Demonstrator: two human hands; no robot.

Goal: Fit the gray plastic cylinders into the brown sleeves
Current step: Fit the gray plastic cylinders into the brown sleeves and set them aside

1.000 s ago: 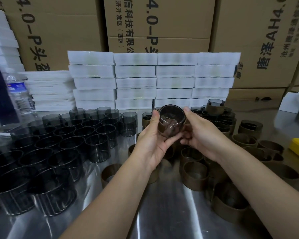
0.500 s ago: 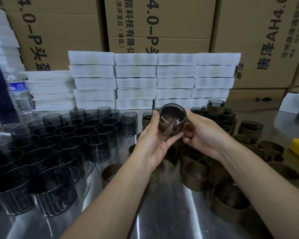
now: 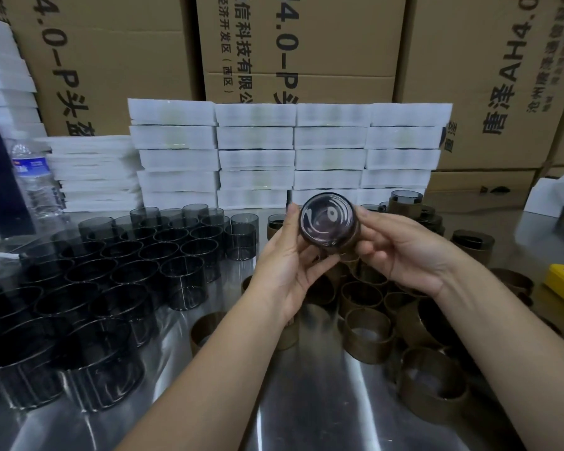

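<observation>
Between both hands, sleeved gray cylinder

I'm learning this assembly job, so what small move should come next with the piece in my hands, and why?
Likely set it among the finished pieces at back right: left hand and right hand grip a gray cylinder already wrapped by its brown sleeve.

left: gray cylinders packed | right: brown sleeves crowded | between: bare table lane
</observation>
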